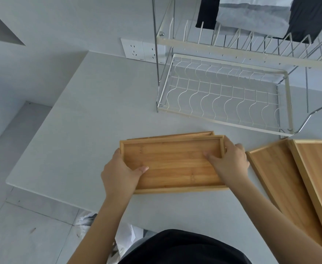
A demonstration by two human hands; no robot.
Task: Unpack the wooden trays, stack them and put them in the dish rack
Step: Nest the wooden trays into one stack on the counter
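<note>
A wooden tray sits in the middle of the counter, on top of another tray whose far edge shows behind it. My left hand grips its left end, thumb inside the rim. My right hand grips its right end, fingers over the rim and thumb on the tray floor. To the right lie two more wooden trays, one overlapping the other. The white wire dish rack stands beyond them; its lower shelf holds nothing.
The rack's upper tier carries upright dividers, with dark and grey cloths hanging above. A wall socket sits left of the rack. The grey counter's left edge drops to the floor, where crumpled wrapping lies.
</note>
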